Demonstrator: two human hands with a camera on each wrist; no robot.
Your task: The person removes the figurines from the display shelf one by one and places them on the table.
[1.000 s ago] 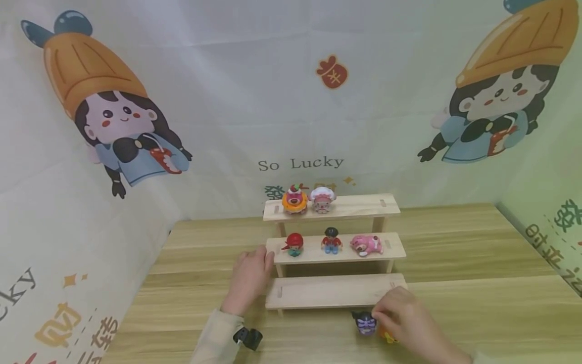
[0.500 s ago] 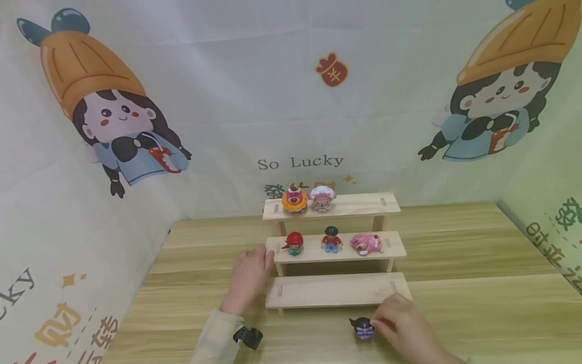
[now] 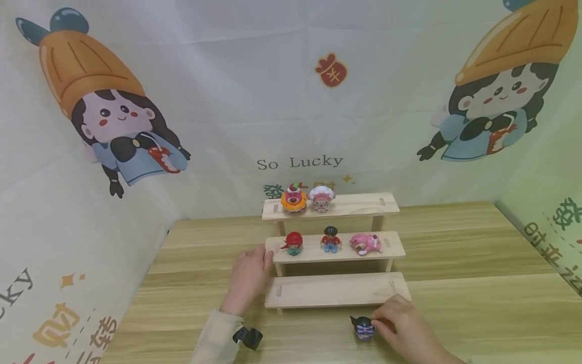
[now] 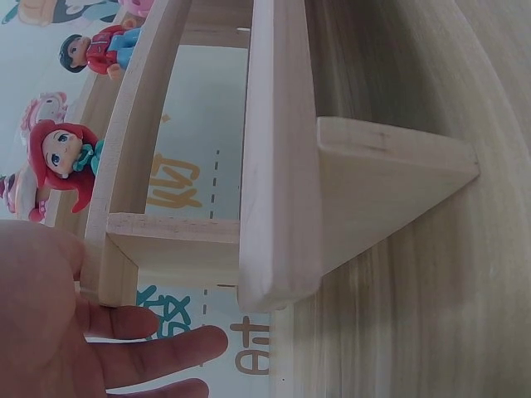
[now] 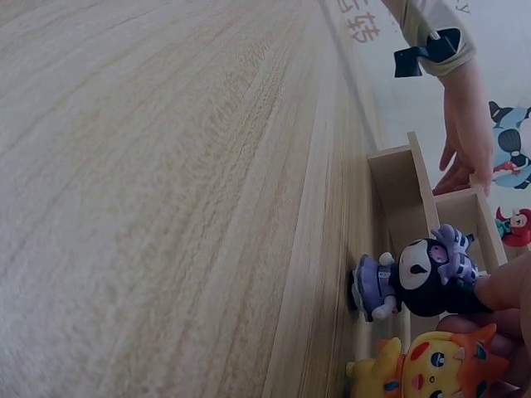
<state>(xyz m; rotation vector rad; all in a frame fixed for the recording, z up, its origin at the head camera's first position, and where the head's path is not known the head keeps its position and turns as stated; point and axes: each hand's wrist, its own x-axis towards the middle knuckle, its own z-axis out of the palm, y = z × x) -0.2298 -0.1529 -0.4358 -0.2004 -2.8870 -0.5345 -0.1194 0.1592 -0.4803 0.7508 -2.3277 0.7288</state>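
In the head view my left hand (image 3: 250, 275) holds the left end of the wooden three-tier display stand (image 3: 336, 290) at its middle shelf. Several of its fingers (image 4: 170, 355) stretch past the shelf end in the left wrist view. My right hand (image 3: 406, 323) pinches a black-and-purple figurine (image 5: 423, 269) at the back of its head, in front of the lowest shelf. That figurine is upright, its base at the tabletop. Close beside it, under my right fingers, is a yellow figurine with an orange hood (image 5: 431, 365); the hand hides it in the head view.
On the middle shelf are a red-haired figurine (image 3: 294, 243), a black-haired figurine in red (image 3: 331, 240) and a pink bear lying down (image 3: 366, 243). The top shelf bears an orange-ringed bear (image 3: 293, 199) and a white-hatted figurine (image 3: 322, 199). A printed cloth (image 3: 227, 101) surrounds the table.
My right hand has shifted slightly, and the black-and-purple figurine has turned and moved a little nearer. The orange of the other figurine has gone out of sight behind the hand. My left hand stays.
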